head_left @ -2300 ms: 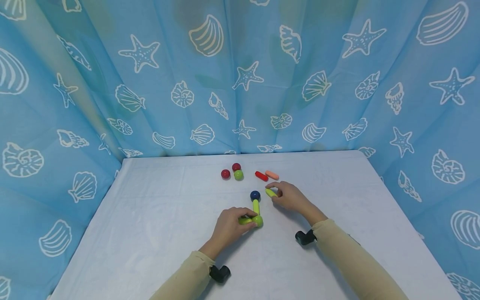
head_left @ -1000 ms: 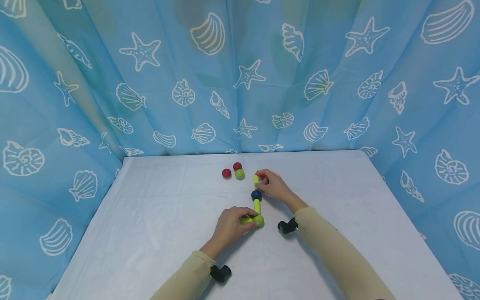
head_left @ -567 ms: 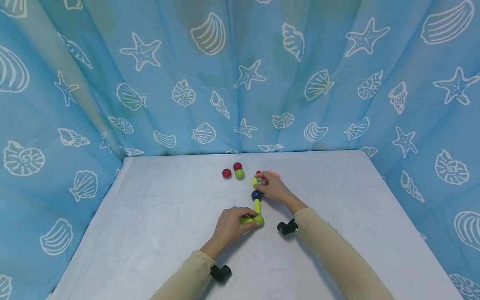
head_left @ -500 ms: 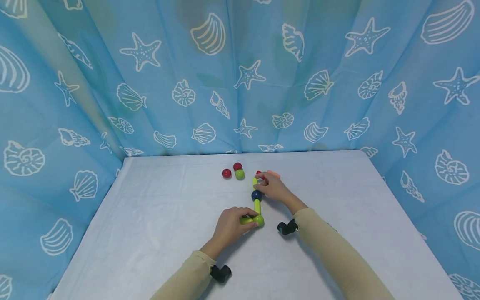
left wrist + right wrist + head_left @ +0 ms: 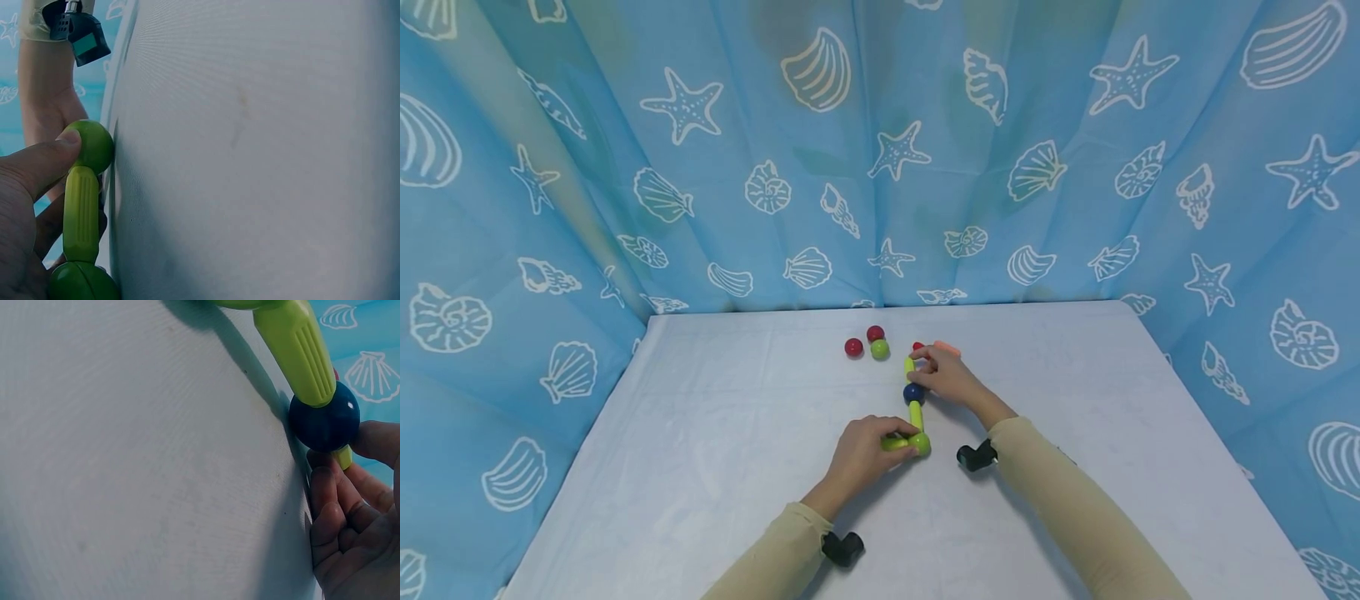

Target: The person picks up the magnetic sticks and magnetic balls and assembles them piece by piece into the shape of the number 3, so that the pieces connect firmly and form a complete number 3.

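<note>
In the head view, a joined toy chain of balls and sticks lies at the middle of the table. My left hand (image 5: 861,454) holds its near end, thumb on a green ball (image 5: 95,147) and fingers around the ribbed yellow-green stick (image 5: 81,215) joined to it. A second green ball (image 5: 81,282) at that stick's other end is hidden under the hand in the head view. Another yellow-green stick (image 5: 916,416) runs away to a dark blue ball (image 5: 913,393). My right hand (image 5: 951,379) pinches a further yellow-green stick (image 5: 909,367) at the blue ball's far side.
Behind the chain are two red balls (image 5: 853,347) and a loose green ball (image 5: 880,349). A red stick (image 5: 918,346), partly hidden by my right fingers, lies beside an orange one (image 5: 947,347). A blue shell-patterned curtain (image 5: 880,192) hangs along the table's back edge.
My right hand has moved left with its yellow-green stick, from beside the chain to the blue ball's far side, in line with it. The left hand keeps its hold almost unmoved.
</note>
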The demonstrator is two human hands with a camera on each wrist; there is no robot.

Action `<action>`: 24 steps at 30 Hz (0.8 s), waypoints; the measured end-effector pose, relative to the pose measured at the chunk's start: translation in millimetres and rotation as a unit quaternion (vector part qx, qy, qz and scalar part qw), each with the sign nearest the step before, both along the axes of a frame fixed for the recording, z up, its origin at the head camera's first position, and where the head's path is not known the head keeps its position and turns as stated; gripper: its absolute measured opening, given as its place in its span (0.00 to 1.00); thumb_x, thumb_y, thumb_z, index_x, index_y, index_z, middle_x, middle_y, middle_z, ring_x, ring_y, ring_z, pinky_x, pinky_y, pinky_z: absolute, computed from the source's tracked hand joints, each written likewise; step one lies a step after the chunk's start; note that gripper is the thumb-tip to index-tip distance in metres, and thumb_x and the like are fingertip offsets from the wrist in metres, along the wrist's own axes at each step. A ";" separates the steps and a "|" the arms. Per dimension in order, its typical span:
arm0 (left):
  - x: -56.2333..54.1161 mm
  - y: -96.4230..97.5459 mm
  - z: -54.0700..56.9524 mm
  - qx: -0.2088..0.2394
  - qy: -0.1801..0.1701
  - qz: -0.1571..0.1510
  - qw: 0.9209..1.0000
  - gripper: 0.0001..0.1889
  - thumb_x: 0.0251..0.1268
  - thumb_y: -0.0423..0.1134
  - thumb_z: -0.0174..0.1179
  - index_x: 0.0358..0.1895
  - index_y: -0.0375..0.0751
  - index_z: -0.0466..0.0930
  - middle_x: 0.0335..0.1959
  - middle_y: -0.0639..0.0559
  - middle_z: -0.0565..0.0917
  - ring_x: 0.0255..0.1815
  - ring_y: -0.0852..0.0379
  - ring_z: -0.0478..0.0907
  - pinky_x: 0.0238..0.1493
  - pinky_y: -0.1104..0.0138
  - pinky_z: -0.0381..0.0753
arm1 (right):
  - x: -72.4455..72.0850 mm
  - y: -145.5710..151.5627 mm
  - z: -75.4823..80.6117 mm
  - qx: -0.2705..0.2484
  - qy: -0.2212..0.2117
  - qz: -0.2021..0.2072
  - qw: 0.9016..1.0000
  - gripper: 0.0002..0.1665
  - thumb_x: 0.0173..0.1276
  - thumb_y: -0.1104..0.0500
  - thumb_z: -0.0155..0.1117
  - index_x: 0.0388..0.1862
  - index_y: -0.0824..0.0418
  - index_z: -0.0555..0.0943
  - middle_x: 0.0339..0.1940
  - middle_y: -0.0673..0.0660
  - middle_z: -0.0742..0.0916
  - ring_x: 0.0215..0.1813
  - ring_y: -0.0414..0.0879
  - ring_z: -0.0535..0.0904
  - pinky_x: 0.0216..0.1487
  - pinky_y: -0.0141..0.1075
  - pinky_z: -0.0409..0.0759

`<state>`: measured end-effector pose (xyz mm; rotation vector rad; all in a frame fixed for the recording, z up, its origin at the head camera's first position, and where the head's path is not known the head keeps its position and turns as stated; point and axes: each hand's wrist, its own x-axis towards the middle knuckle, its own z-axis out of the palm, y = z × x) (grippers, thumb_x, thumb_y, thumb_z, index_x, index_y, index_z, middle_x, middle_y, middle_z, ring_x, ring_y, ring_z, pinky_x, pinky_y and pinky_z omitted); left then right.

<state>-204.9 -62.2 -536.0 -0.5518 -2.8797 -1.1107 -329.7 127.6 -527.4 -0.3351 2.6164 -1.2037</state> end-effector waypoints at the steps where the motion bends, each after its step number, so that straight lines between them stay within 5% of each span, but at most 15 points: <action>1: -0.1 0.0 -0.2 0.001 0.001 -0.001 1.000 0.14 0.60 0.47 0.74 0.49 0.57 0.89 0.45 0.63 0.89 0.46 0.61 0.80 0.50 0.61 0.79 | 0.1 0.1 -0.1 -0.001 0.001 0.002 1.000 0.25 0.73 0.53 0.67 0.65 0.59 0.77 0.40 0.56 0.85 0.37 0.46 0.79 0.38 0.36 0.77; 24: -0.4 -0.8 -1.6 -0.006 0.001 0.000 1.000 0.14 0.60 0.48 0.74 0.50 0.58 0.89 0.45 0.64 0.88 0.45 0.62 0.80 0.50 0.63 0.79 | 2.9 -0.3 0.2 0.004 0.014 0.002 1.000 0.26 0.73 0.53 0.65 0.66 0.60 0.76 0.42 0.55 0.85 0.40 0.47 0.79 0.42 0.36 0.78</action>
